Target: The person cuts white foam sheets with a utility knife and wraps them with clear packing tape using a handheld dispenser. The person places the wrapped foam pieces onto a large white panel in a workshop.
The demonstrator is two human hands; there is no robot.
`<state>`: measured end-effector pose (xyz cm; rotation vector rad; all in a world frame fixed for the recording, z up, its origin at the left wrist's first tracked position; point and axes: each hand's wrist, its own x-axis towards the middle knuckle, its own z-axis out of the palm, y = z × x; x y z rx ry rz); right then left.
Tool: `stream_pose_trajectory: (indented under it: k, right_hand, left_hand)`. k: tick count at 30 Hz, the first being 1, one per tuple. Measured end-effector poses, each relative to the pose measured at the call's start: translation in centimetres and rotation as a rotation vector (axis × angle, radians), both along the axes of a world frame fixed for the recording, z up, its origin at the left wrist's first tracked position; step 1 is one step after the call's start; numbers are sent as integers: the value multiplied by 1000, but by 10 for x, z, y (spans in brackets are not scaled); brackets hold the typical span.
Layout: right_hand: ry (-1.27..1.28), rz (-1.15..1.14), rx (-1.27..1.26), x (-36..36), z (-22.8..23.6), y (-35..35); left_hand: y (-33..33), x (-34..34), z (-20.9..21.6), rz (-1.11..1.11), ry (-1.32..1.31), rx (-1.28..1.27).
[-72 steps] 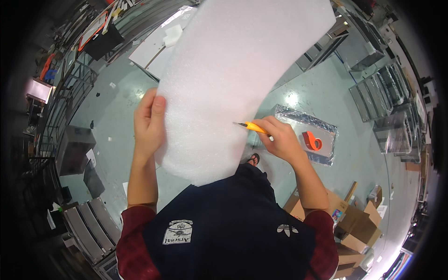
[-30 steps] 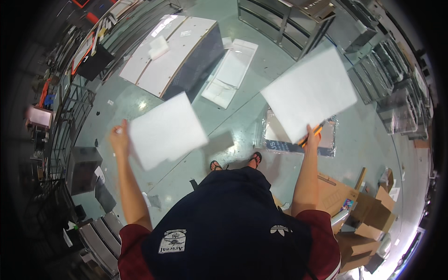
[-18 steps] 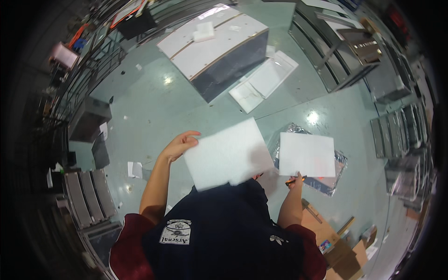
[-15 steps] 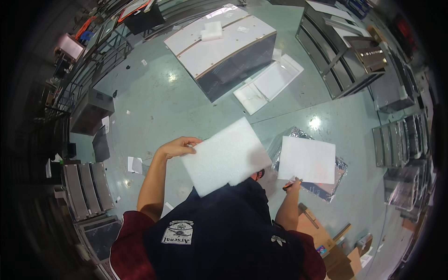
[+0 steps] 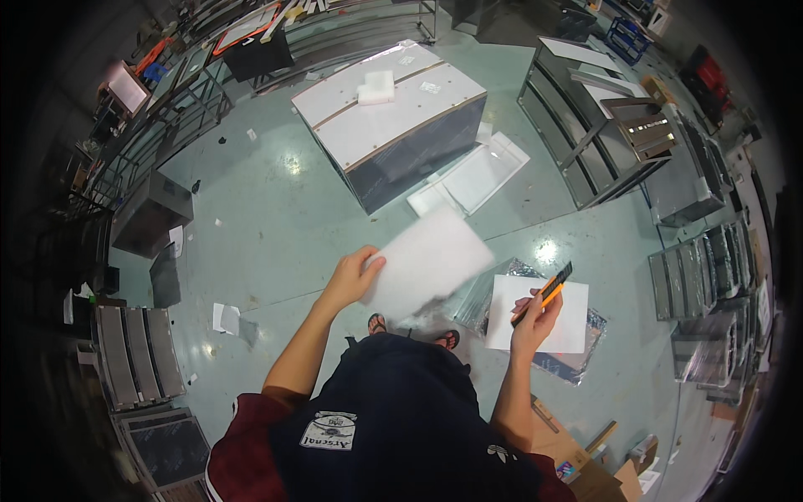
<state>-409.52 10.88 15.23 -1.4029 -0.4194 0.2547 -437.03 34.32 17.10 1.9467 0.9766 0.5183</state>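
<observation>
My left hand (image 5: 358, 274) grips the left edge of a white foam sheet (image 5: 431, 259), thumb on top, and holds it up in front of me above the floor. The sheet's lower edge is blurred by motion. In my right hand (image 5: 537, 322) is a box cutter (image 5: 548, 293) with an orange and black handle, its tip pointing up and away. Below that hand another white foam sheet (image 5: 573, 322) lies on a stack wrapped in clear plastic film (image 5: 594, 339), close to the floor.
Ahead stands a large dark box with a white top (image 5: 393, 117), a small foam block (image 5: 376, 87) on it. Beside it lies a white foam tray (image 5: 489, 180). Metal racks (image 5: 585, 142) and panels (image 5: 138, 356) line both sides; cardboard (image 5: 560, 439) lies at lower right.
My left hand and its foam sheet have moved right and away from my body. My right hand has lifted the box cutter up over the other sheet, and the head view has shifted.
</observation>
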Motion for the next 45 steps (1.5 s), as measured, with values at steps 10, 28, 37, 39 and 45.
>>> stream_pose_trajectory:
  k: [10, 28, 37, 39, 45]
  right_hand:
    - [-371, 610, -530, -81, 63, 36]
    - [-719, 492, -698, -98, 80, 51]
    - [-775, 444, -831, -109, 88, 70]
    - [-783, 445, -831, -109, 90, 72]
    - [-779, 503, -878, -99, 93, 60]
  left_hand:
    - [-13, 24, 6, -15, -106, -82]
    - [-16, 26, 21, -126, -151, -67]
    - [-16, 27, 37, -70, -71, 27]
    - [-12, 25, 39, -55, -106, 12]
    - [0, 12, 41, 2, -273, -33]
